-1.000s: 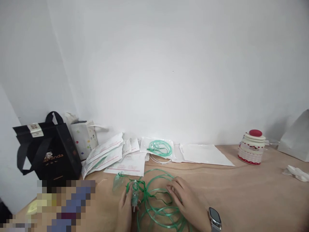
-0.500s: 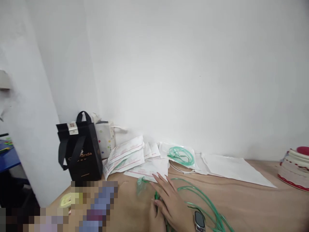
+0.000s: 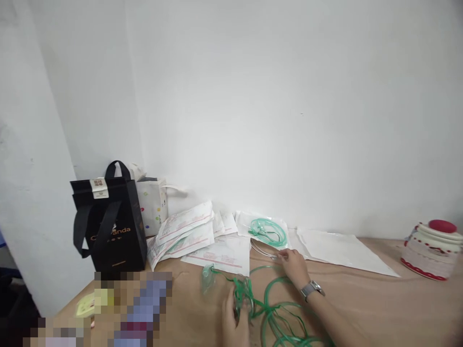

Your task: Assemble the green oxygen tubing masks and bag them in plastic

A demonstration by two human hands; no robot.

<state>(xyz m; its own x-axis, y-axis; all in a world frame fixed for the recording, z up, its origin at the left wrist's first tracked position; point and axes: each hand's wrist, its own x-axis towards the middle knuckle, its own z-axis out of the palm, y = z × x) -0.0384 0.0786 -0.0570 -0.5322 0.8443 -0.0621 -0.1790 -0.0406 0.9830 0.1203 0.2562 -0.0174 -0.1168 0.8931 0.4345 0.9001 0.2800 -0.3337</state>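
Observation:
At the bottom centre, my left hand (image 3: 235,318) is closed around a clear and green oxygen mask (image 3: 243,291). A small clear piece of plastic (image 3: 208,278) lies to its left, joined by a green strap. Loose green tubing (image 3: 271,289) runs in loops from the mask across the table to the right. My right hand (image 3: 293,264), with a watch on the wrist, reaches farther back. Its fingers are pinched at the end of a thin white cord loop (image 3: 262,249), just below a clear packet of coiled green tubing (image 3: 268,232).
White sealed packets (image 3: 191,231) pile up against the wall, left of centre. A black paper bag (image 3: 112,226) and a dotted white bag (image 3: 154,205) stand on the left. A flat white pouch (image 3: 340,250) lies at the back right, near a white and red jar (image 3: 432,250).
My right hand has lifted off my left hand and moved back and right to the white cord. More of the mask in my left hand now shows. The view has shifted slightly.

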